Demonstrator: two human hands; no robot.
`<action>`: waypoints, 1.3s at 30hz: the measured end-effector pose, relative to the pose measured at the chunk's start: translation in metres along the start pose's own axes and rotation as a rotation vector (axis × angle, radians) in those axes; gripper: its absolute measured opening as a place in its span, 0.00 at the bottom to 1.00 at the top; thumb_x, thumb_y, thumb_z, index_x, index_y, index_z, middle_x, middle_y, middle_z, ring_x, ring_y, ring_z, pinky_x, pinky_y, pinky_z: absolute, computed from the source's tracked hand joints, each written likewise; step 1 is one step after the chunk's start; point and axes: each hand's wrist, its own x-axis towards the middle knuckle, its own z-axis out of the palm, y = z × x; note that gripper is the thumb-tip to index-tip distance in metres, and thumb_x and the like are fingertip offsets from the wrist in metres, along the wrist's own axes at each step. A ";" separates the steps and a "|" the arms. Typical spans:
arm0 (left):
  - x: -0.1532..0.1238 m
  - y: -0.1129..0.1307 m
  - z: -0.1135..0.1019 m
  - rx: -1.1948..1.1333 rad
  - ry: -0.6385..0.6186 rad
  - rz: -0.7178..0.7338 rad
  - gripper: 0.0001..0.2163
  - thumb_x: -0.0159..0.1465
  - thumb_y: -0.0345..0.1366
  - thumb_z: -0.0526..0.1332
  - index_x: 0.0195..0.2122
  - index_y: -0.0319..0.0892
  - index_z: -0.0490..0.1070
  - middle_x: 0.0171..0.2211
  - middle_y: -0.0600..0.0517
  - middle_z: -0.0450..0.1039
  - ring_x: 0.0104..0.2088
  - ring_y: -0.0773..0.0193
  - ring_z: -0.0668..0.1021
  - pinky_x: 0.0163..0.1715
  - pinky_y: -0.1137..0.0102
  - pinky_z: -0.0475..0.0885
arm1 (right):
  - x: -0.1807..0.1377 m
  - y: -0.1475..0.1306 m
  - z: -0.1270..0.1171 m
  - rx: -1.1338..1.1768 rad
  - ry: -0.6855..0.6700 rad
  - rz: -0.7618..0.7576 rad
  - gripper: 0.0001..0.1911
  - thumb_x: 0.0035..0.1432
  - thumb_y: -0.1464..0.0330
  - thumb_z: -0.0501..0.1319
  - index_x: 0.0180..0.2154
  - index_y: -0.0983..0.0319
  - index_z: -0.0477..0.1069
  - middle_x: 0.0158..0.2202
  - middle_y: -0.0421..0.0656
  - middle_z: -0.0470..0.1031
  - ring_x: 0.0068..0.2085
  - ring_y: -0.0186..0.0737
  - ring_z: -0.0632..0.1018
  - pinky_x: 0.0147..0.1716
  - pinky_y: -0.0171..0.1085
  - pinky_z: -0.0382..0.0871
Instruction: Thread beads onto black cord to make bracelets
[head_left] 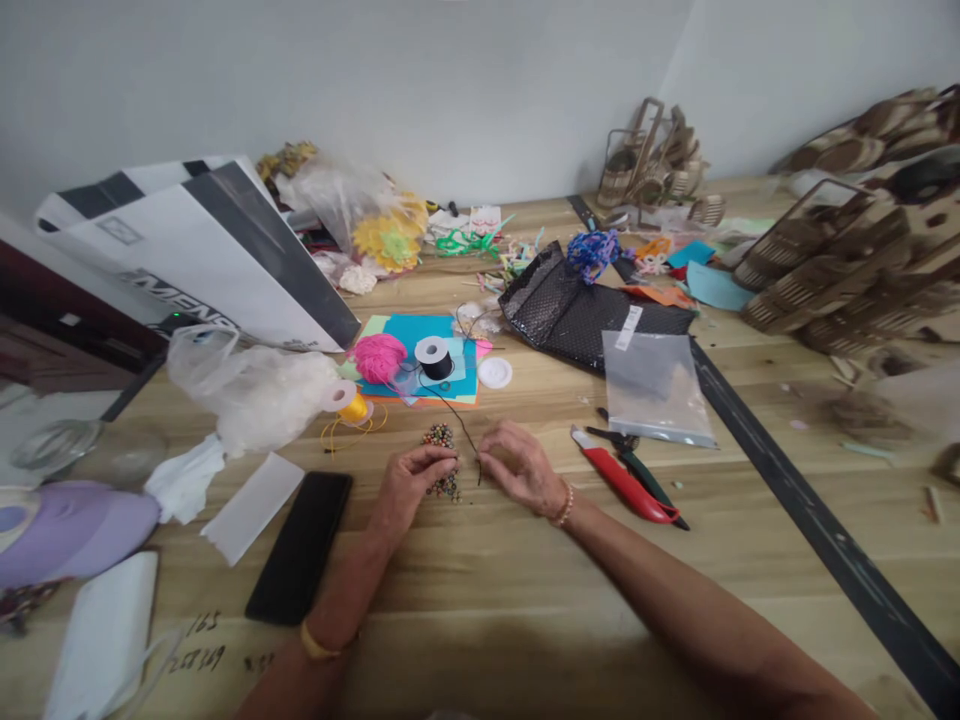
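My left hand (409, 480) rests on the wooden table (525, 600) with its fingertips pinched at a small heap of coloured beads (441, 437). What it pinches is too small to make out. My right hand (521, 468) is just to the right, fingers pinched on a thin black cord (459, 420). That cord runs up to a black spool (434, 357) standing on blue paper (420, 340). The two hands nearly touch over the beads.
A black phone (301, 545) lies left of my left arm. Red-handled pliers (622, 482) lie to the right, below a clear zip bag (654, 387). Pink yarn (377, 357), a yellow spool (351, 403), plastic bags, a black bubble mailer (577, 310) and wooden baskets (832, 270) crowd the back.
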 end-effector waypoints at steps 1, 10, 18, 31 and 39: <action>0.001 -0.001 0.000 -0.056 0.009 -0.031 0.08 0.47 0.36 0.70 0.29 0.40 0.79 0.27 0.50 0.81 0.29 0.62 0.80 0.32 0.69 0.73 | -0.001 -0.001 0.001 -0.031 -0.003 -0.046 0.05 0.62 0.69 0.54 0.33 0.61 0.67 0.31 0.45 0.72 0.34 0.40 0.71 0.35 0.39 0.67; 0.001 -0.004 0.002 -0.156 -0.002 -0.080 0.10 0.44 0.35 0.72 0.28 0.39 0.80 0.26 0.49 0.81 0.27 0.62 0.80 0.31 0.68 0.74 | -0.003 -0.006 0.005 -0.165 -0.015 -0.208 0.05 0.62 0.72 0.53 0.35 0.61 0.67 0.32 0.46 0.70 0.35 0.41 0.70 0.34 0.39 0.66; 0.000 -0.003 0.002 -0.164 -0.032 -0.093 0.09 0.45 0.34 0.71 0.28 0.40 0.79 0.26 0.49 0.81 0.28 0.61 0.80 0.31 0.69 0.74 | -0.003 -0.003 0.005 -0.206 -0.001 -0.236 0.05 0.62 0.72 0.53 0.36 0.61 0.67 0.33 0.46 0.71 0.35 0.41 0.70 0.35 0.39 0.66; 0.000 -0.003 0.003 -0.203 -0.012 -0.100 0.09 0.43 0.33 0.72 0.26 0.40 0.78 0.24 0.52 0.80 0.27 0.64 0.79 0.30 0.71 0.73 | -0.003 -0.002 0.006 -0.224 -0.002 -0.251 0.04 0.62 0.72 0.55 0.36 0.62 0.67 0.32 0.47 0.71 0.35 0.41 0.69 0.34 0.39 0.65; -0.002 0.002 0.005 -0.179 -0.014 -0.107 0.08 0.43 0.33 0.72 0.25 0.40 0.79 0.24 0.52 0.79 0.26 0.65 0.78 0.31 0.72 0.72 | -0.003 -0.004 0.007 -0.242 -0.022 -0.279 0.04 0.62 0.73 0.54 0.36 0.63 0.68 0.32 0.46 0.71 0.35 0.40 0.69 0.34 0.39 0.65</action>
